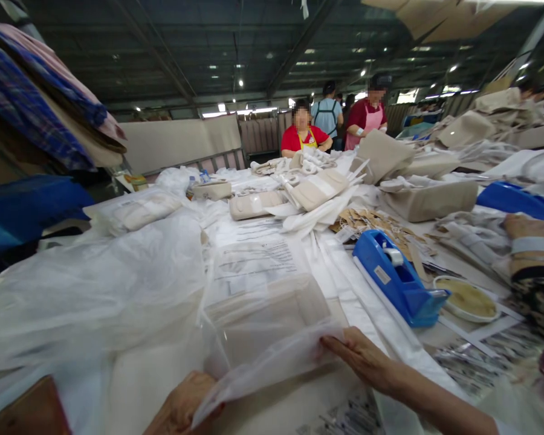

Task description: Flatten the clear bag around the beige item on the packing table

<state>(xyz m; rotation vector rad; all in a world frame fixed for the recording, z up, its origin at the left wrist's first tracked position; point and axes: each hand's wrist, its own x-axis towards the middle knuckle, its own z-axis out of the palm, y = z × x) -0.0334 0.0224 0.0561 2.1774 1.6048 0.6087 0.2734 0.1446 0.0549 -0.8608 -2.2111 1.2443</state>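
Because the clear plastic bag with a folded beige cloth inside (267,329) lies flat on the white-covered packing table (372,314), its loose open flap is pinned at both ends in the head view: the left hand (184,408) at about seven o'clock is curled under the flap, pinching it, and the right hand (362,356) at four o'clock is laid flat, fingers pressed together. The bag's long axis is run roughly from eight to two o'clock, mouth turned toward six, and a blue tape dispenser (396,278) is stood near at two o'clock.
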